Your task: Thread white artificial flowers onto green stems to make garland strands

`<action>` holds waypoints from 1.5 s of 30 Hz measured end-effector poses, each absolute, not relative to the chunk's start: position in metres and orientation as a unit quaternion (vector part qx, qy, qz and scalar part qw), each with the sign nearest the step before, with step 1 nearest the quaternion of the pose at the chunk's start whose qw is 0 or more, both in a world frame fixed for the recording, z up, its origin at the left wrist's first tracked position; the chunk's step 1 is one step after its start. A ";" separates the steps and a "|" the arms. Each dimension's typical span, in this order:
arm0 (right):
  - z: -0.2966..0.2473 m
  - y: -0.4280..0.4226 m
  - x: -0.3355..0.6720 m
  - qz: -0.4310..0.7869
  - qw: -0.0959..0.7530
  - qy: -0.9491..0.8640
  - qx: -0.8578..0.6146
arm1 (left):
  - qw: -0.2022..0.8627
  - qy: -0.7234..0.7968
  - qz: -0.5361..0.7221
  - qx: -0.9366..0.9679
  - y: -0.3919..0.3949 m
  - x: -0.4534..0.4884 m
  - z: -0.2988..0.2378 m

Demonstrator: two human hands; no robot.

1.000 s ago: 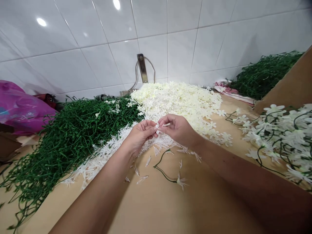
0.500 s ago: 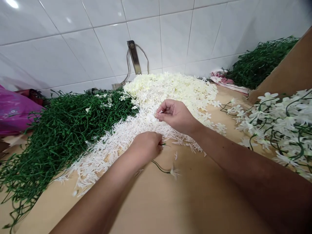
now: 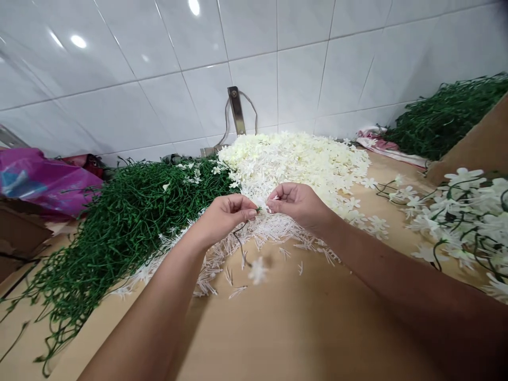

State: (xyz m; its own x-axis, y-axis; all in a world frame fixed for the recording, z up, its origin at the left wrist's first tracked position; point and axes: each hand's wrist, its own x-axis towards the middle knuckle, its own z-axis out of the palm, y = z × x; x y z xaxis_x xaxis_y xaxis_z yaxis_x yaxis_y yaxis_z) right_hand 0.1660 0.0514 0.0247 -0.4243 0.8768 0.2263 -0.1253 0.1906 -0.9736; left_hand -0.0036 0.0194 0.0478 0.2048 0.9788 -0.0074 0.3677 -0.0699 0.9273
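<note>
My left hand (image 3: 228, 214) pinches a green artificial flower stem (image 3: 241, 243) near its tip, and a white flower (image 3: 258, 271), blurred, hangs from the stem's other end. Close beside it, my right hand (image 3: 299, 205) is closed, thumb against forefinger, on a small white flower piece (image 3: 273, 198). Whether that piece is a petal or a stamen is hard to see. The two hands' fingertips nearly meet above a heap of thin white stamens (image 3: 278, 227). Behind them rises a pile of cream-white flower petals (image 3: 301, 153).
Green stems (image 3: 146, 206) lie heaped on the left, with a purple plastic bag (image 3: 47, 177) beyond. Assembled white flowers (image 3: 468, 217) are piled at right, near a cardboard flap (image 3: 472, 135) and more green stems (image 3: 448, 116). A tiled wall (image 3: 301, 79) closes the back.
My left hand has risen toward the right hand and now shows the stem tip at its fingers. The flower hanging from the stem moved with it. The view has shifted slightly.
</note>
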 end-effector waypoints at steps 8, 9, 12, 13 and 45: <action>0.025 0.051 0.163 0.648 0.461 -0.553 -0.249 | 0.485 0.497 0.390 0.605 0.018 -0.004 0.048; 0.026 0.050 0.163 0.658 0.465 -0.540 -0.240 | 0.490 0.497 0.396 0.596 0.018 -0.004 0.048; 0.028 0.049 0.162 0.661 0.469 -0.531 -0.246 | 0.509 0.490 0.406 0.579 0.017 -0.004 0.049; 0.029 0.048 0.162 0.652 0.466 -0.540 -0.256 | 0.513 0.488 0.405 0.579 0.016 -0.003 0.049; 0.035 0.036 0.156 0.599 0.482 -0.593 -0.239 | 0.479 0.511 0.467 0.540 0.009 0.020 0.060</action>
State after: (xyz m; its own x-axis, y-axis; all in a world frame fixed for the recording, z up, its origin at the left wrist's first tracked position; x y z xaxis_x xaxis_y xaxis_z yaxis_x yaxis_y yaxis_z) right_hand 0.1562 0.0357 0.0351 -0.4206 0.8613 0.2850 -0.2943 0.1675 -0.9409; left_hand 0.0203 0.0087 0.0597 0.0420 0.9990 0.0160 0.1049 -0.0204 0.9943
